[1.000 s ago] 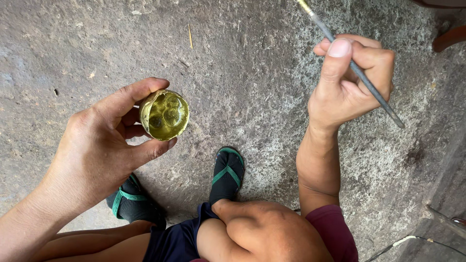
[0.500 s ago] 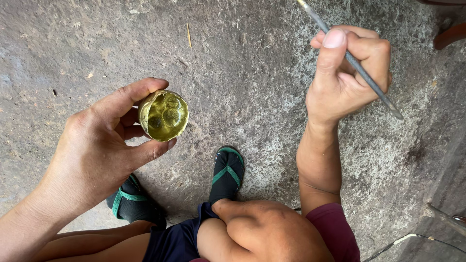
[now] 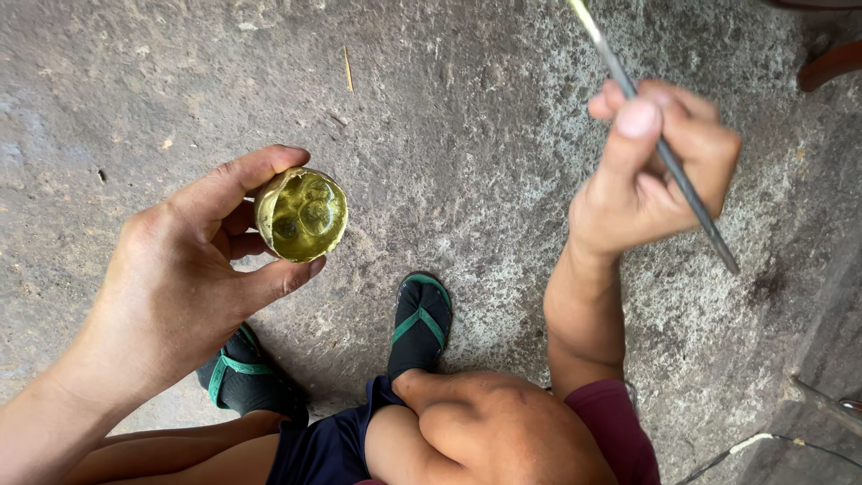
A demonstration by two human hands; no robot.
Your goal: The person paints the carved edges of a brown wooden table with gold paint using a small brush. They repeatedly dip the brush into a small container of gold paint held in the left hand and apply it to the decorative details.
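A small round brass-coloured piece (image 3: pixel 301 216), hollowed on its face with rounded bumps inside, sits at the left, gripped at its rim between the thumb and curled fingers of the left hand (image 3: pixel 175 278), face turned up toward the camera. Below, two black sandals with green straps (image 3: pixel 419 323) rest on the rough grey stone floor (image 3: pixel 467 135), beside bent knees in dark shorts. At the right, the right hand (image 3: pixel 655 180) is closed around a thin grey metal rod (image 3: pixel 660 148), which slants across its fingers, well apart from the brass piece.
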